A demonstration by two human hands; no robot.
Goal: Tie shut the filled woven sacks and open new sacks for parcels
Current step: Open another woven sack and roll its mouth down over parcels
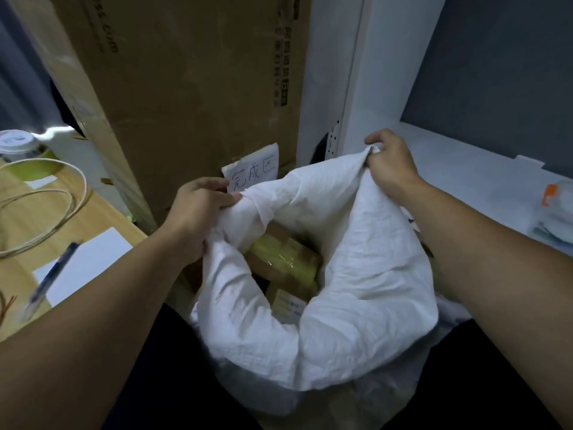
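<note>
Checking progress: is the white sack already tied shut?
No: the white sack gapes open over parcels, its rim gripped by the left hand and right hand.

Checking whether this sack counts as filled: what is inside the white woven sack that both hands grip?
Inside the white woven sack lie brown cardboard parcels, one wrapped in yellowish tape, another bearing a printed label. The sack's rolled rim covers anything deeper.

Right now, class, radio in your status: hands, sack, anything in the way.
Left hand and right hand each grip the sack rim. Sack mouth open, untied, parcels inside. Cardboard box stands close behind.
</note>
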